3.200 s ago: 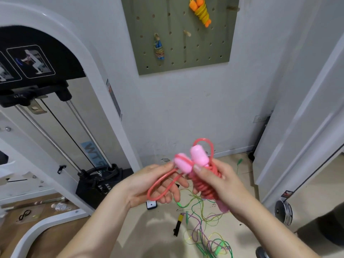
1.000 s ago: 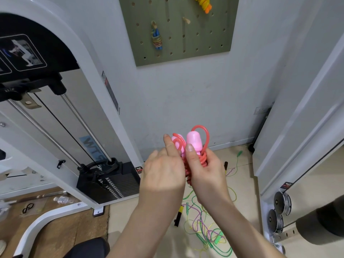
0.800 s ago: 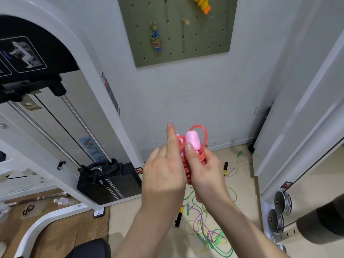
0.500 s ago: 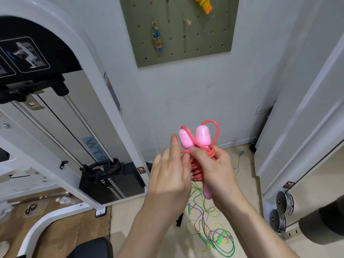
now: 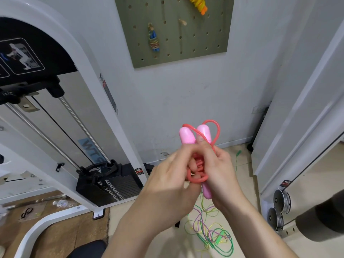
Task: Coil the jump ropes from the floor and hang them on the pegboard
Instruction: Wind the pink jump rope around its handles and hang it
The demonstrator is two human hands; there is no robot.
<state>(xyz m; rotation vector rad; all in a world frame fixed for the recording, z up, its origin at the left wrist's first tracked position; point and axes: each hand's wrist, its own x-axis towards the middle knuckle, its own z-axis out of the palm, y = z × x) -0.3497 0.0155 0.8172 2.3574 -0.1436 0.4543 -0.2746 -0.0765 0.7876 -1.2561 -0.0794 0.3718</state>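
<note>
Moved down from handle tops to rope point(image 5: 197, 179) lower loop: left fingers point(image 5: 181, 155), pinching it; right fingers point(image 5: 211, 155) gripping upright bundle; pegboard point(image 5: 204, 43) well above.

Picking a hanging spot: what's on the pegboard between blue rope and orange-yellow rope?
An unused wooden peg, holding nothing; head view.

Left hand point(image 5: 167, 176) hides most of the pink rope point(image 5: 198, 164), seemingly.

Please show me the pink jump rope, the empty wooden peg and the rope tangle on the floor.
pink jump rope point(image 5: 185, 136): head view, its left handle's top.
wooden peg point(image 5: 182, 22): head view, its tip.
rope tangle point(image 5: 214, 235): head view, its middle.
</note>
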